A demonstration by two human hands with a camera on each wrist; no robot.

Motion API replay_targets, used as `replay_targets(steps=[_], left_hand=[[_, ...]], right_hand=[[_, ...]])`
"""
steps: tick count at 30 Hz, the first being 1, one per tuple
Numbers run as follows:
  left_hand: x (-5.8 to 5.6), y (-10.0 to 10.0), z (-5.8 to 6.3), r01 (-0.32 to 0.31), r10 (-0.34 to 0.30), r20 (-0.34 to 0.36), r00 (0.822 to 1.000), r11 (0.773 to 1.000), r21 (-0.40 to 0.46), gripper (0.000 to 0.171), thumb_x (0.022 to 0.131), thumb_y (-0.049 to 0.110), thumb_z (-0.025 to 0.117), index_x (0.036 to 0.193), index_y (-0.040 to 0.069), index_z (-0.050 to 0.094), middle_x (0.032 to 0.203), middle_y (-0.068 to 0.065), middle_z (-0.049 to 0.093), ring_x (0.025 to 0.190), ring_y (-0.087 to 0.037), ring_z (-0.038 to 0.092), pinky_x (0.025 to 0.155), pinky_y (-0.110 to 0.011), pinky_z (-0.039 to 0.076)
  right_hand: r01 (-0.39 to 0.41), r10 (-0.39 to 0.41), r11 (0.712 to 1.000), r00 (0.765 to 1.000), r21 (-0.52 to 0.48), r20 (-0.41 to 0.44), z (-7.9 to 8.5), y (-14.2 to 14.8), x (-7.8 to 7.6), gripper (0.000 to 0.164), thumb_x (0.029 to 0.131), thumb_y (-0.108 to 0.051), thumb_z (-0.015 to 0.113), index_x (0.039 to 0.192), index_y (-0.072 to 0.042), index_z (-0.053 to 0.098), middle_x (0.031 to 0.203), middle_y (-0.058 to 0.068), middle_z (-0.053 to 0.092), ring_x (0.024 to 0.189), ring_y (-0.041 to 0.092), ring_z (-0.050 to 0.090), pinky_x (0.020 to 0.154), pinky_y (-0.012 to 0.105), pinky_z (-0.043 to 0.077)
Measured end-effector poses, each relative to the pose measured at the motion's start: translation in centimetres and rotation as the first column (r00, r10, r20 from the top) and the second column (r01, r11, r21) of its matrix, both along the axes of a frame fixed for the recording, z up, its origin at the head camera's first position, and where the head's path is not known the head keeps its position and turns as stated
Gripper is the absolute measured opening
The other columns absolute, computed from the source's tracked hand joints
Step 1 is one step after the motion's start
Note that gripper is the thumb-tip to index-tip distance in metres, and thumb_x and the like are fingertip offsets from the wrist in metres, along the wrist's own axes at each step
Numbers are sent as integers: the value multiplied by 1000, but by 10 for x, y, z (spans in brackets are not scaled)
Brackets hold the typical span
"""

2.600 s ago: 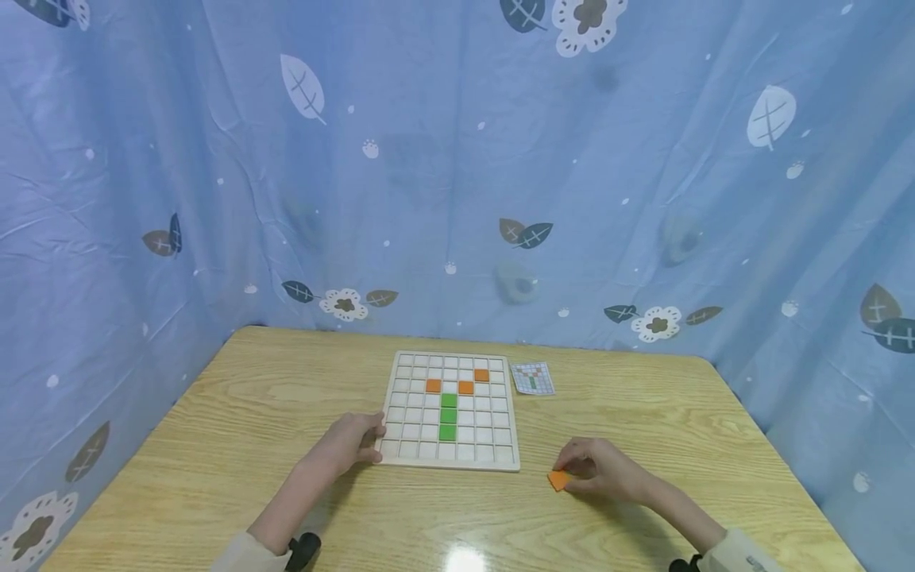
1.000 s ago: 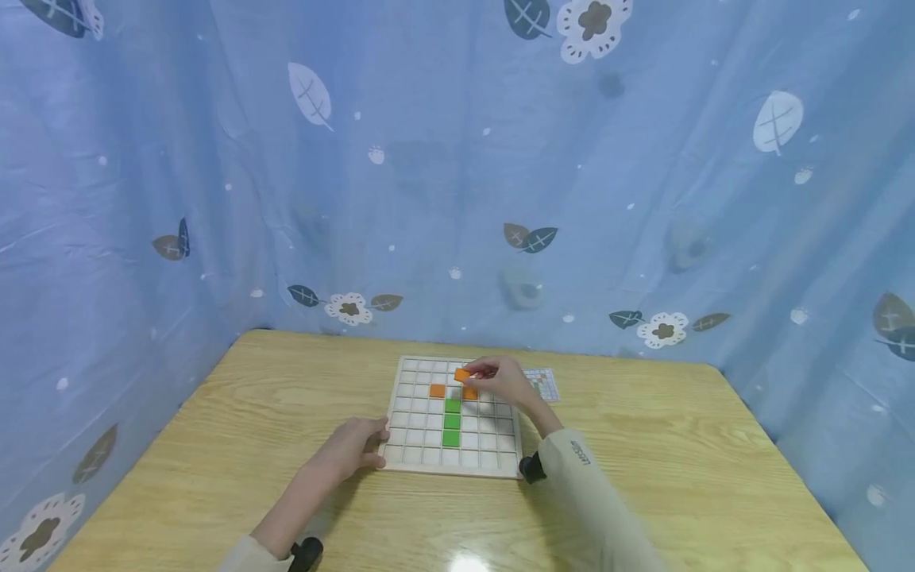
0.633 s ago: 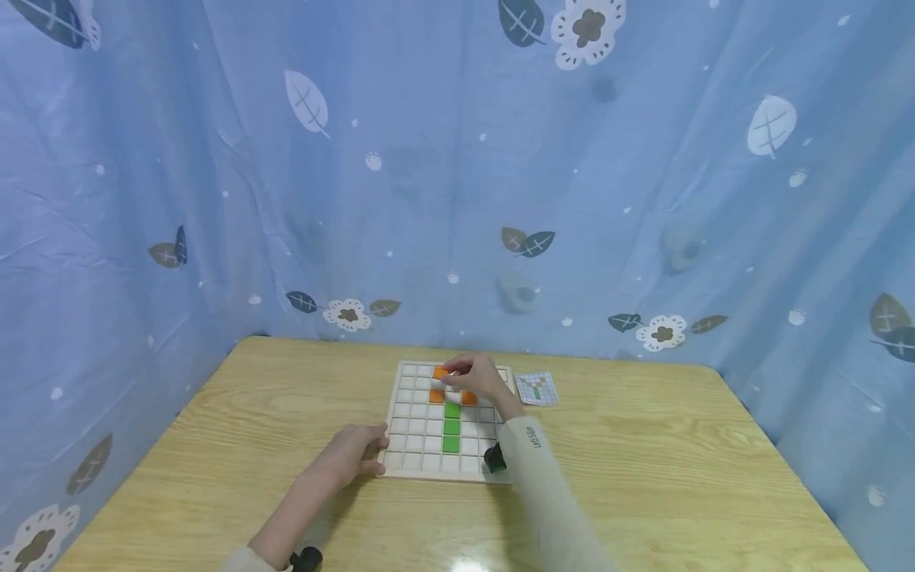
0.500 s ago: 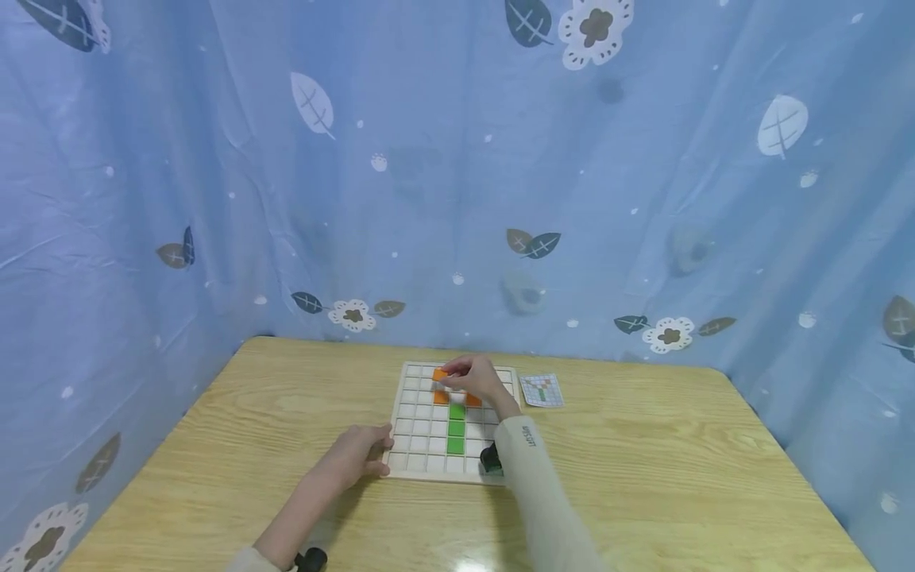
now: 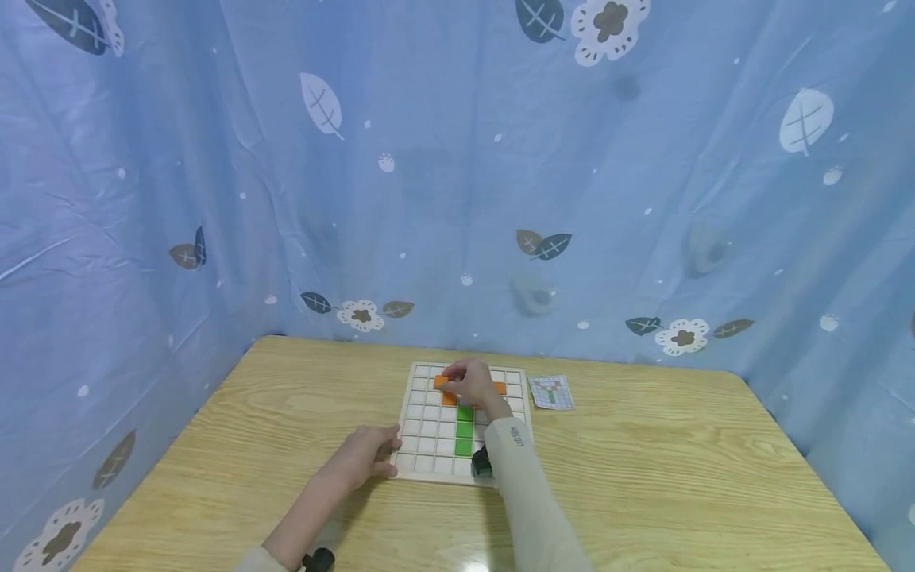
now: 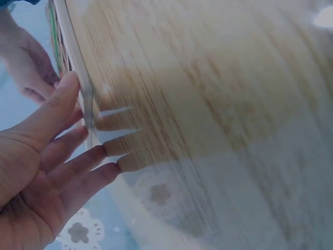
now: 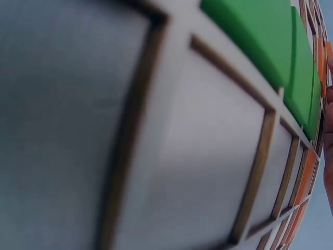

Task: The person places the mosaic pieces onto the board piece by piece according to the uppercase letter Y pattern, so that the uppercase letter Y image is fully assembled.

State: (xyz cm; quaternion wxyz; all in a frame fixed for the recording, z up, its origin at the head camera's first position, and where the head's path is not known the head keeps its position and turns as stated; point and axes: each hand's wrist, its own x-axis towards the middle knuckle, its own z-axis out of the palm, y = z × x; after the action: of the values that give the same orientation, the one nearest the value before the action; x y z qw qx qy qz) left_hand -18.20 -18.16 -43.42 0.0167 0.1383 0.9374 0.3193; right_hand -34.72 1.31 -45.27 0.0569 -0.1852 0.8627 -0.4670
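Observation:
Over the upper left cells of the white grid board (image 5: 422, 467), my right hand (image 5: 473, 383) pinches an orange square tile (image 5: 442, 382) between thumb and fingers. Just below it another orange tile (image 5: 449, 399) sits in a cell, and one more orange tile (image 5: 499, 388) shows right of the hand. Three green tiles (image 5: 464, 430) form a column in the middle. My left hand (image 5: 363, 454) touches the board's left edge with fairly straight fingers; in the left wrist view its thumb (image 6: 65, 91) lies against the rim. Part of the pattern is hidden behind the right hand.
A small printed card (image 5: 551, 392) with a coloured grid pattern lies right of the board's far corner. The wooden table (image 5: 643, 461) extends around the board. Behind it hangs a blue patterned curtain (image 5: 443, 199).
My right hand has carried the orange tile from the table on the right, up and left across the board to its upper left cells. The left hand stays at the board's edge.

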Motion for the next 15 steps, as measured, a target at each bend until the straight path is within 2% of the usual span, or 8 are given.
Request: replay_targets(steps=[7, 15], left_hand=[[-2, 1, -2, -11, 11, 15, 1000, 1000, -15, 67, 72, 5, 79, 128, -16, 50, 107, -16, 69, 117, -43, 53, 100, -55, 41], [-3, 1, -2, -17, 17, 13, 1000, 999, -47, 65, 71, 5, 80, 127, -14, 52, 106, -14, 69, 117, -42, 54, 102, -55, 40]], right_hand=[[16, -15, 1000, 1000, -20, 18, -3, 0, 2, 16, 85, -6, 72, 100, 0, 73, 92, 9, 66, 76, 16, 58, 66, 28, 53], [32, -31, 999, 998, -32, 46, -5, -4, 2, 18, 84, -8, 75, 100, -2, 74, 91, 8, 67, 76, 16, 58, 68, 29, 54]])
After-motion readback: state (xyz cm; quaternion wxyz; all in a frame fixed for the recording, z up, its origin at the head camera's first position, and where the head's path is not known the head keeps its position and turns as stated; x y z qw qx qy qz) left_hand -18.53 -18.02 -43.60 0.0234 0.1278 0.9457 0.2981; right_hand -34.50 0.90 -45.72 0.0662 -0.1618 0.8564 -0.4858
